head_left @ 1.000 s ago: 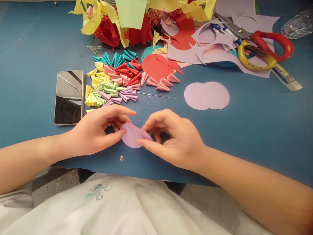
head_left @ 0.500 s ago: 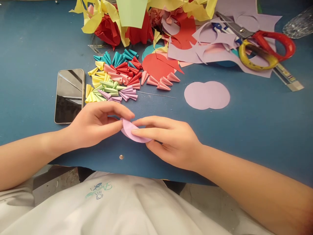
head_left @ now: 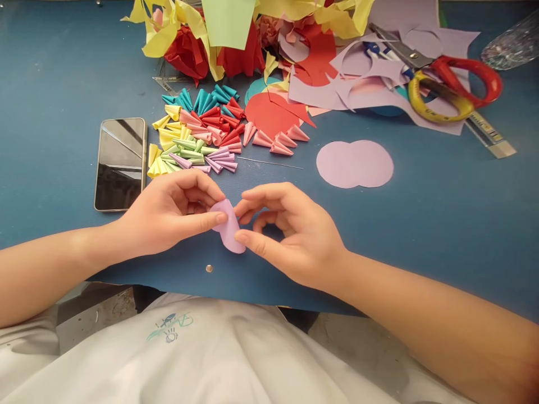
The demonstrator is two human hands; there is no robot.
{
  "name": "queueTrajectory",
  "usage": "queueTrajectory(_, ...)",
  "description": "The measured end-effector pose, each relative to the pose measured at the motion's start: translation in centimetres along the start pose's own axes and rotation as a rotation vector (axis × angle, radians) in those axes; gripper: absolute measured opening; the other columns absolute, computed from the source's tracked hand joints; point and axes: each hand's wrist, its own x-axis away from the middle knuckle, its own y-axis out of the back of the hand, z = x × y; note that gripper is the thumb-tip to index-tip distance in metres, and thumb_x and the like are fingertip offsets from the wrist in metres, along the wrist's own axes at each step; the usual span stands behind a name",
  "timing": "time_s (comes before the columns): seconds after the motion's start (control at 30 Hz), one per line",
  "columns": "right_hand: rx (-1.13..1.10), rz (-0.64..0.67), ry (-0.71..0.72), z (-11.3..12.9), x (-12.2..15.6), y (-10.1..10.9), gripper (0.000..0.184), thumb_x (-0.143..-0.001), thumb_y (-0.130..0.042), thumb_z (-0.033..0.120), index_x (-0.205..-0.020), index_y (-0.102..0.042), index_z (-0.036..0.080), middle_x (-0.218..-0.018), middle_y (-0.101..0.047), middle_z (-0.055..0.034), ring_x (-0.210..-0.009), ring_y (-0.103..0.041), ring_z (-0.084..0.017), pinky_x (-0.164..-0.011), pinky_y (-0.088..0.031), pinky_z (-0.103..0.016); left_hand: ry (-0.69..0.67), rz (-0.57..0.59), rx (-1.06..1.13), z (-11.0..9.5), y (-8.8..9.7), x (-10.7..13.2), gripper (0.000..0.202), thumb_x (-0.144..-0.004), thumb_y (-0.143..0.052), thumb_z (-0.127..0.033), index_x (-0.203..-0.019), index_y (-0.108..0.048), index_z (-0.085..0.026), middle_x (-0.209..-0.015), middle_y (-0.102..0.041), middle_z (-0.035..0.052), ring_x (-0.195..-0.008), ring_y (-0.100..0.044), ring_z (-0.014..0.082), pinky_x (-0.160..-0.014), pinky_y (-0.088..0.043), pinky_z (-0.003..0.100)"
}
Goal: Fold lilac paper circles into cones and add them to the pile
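— Hands, status?
— Left hand point(head_left: 168, 216) and right hand point(head_left: 295, 238) each pinch the small curled lilac paper disc point(head_left: 229, 231), thumb against forefinger, low over the blue table point(head_left: 421, 224) near its front edge.
— Nearby?
— Rolled coloured paper cones point(head_left: 197, 140) just beyond; black smartphone point(head_left: 120, 164) left.

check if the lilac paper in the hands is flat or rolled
Partly rolled: the lilac paper curves over itself between the left hand and right hand.
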Motion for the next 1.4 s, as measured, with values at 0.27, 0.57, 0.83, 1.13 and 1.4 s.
queueTrajectory(0.27,-0.371,0.002,-0.33,0.6,-0.7,-0.3,0.037,-0.079,-0.1,0.03,-0.106,-0.077,0.02,-0.092,-0.083,-0.0035,-0.082,-0.08,-0.018,-0.078,-0.069,-0.032,-0.15,0.118,-0.138,-0.2,-0.2,0.4,0.017,-0.1,-0.078,-0.017,-0.116,-0.081,-0.02,-0.096,-0.084,0.0064,-0.087,-0.081,0.0185,-0.08,-0.07,0.03)
queueTrajectory(0.57,-0.368,-0.004,-0.352,1.1,-0.7,-0.3,0.033,-0.078,-0.1,0.033,-0.101,-0.081,0.02,-0.101,-0.086,-0.0056,-0.09,-0.081,-0.021,-0.08,-0.07,-0.034,-0.23,-0.053,-0.22,-0.1,-0.8,0.7,0.021,-0.093,-0.085,-0.018,-0.113,-0.084,-0.023,-0.098,-0.085,0.0039,-0.084,-0.079,0.0158,-0.078,-0.07,0.025)
queueTrajectory(0.83,-0.358,-0.055,-0.334,0.9,-1.0,-0.4,0.024,-0.079,-0.098,0.029,-0.097,-0.083,0.022,-0.088,-0.084,-0.0012,-0.073,-0.074,-0.015,-0.063,-0.062,-0.026,-0.177,-0.103,-0.066,0.3,-1.0,0.8,0.03,-0.087,-0.091,-0.015,-0.115,-0.084,-0.025,-0.107,-0.084,0.0045,-0.091,-0.082,0.017,-0.085,-0.072,0.025)
queueTrajectory(1.13,-0.365,-0.069,-0.393,1.2,-1.2,-0.4,0.033,-0.073,-0.102,0.04,-0.087,-0.081,0.019,-0.076,-0.079,-0.0004,-0.055,-0.059,-0.01,-0.049,-0.052,-0.023,-0.102,-0.037,-0.07,0.3,-0.8,0.8,0.03,-0.088,-0.09,-0.014,-0.114,-0.087,-0.028,-0.102,-0.087,0.0013,-0.086,-0.084,0.0165,-0.081,-0.071,0.022)
queueTrajectory(1.4,-0.427,-0.102,-0.431,1.5,-1.2,-0.4,0.04,-0.065,-0.106,0.039,-0.076,-0.073,0.019,-0.067,-0.073,0.0022,-0.052,-0.059,-0.009,-0.046,-0.052,-0.022,-0.12,-0.074,-0.14,-0.1,-1.0,0.9,0.019,-0.093,-0.087,-0.018,-0.112,-0.086,-0.021,-0.099,-0.087,0.0046,-0.084,-0.085,0.019,-0.079,-0.073,0.025)
